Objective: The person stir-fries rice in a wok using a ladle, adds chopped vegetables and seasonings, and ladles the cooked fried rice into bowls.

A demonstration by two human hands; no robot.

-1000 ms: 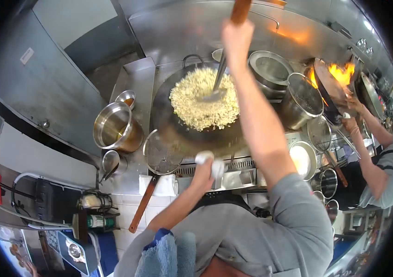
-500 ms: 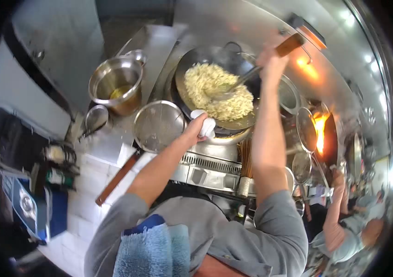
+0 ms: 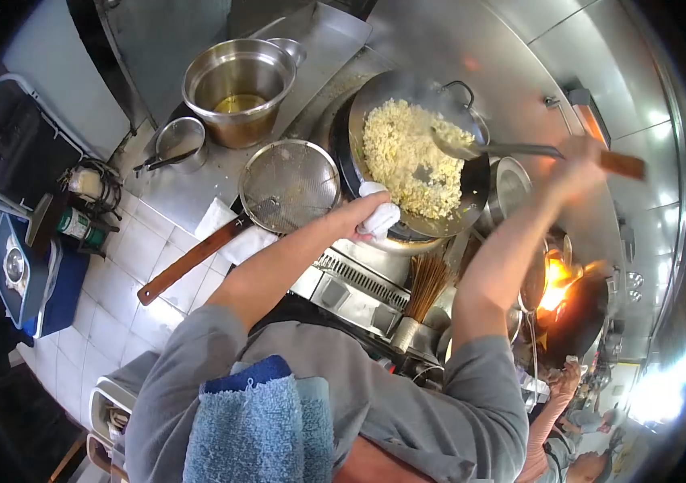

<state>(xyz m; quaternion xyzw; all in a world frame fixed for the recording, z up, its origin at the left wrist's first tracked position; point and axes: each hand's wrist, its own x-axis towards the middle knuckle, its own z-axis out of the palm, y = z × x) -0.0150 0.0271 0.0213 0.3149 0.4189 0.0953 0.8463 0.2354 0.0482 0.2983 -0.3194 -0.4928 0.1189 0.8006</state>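
A black wok (image 3: 476, 189) sits on the burner with pale, rice-like food (image 3: 395, 145) spread inside and steam rising. My left hand (image 3: 361, 216) is closed around a folded white cloth (image 3: 382, 219) at the near rim of the wok. What the cloth covers there is hidden. My right hand (image 3: 576, 165), slightly blurred, grips a ladle (image 3: 520, 150) by its wooden handle. The ladle's bowl is tilted against the far right part of the food. Beside my left forearm lies a round mesh strainer (image 3: 291, 183) with a long wooden handle.
Left of the wok stands a steel pot (image 3: 238, 88) holding yellowish liquid, with a small metal cup (image 3: 182, 145) beside it. A bamboo brush (image 3: 427, 286) stands at the stove front. Flames (image 3: 556, 282) rise at the burner on the right, where another person's hand (image 3: 566, 378) is.
My right hand has swung right with the ladle, drawing its bowl from the middle of the food toward the far right. The view has shifted. My left hand still holds the cloth.
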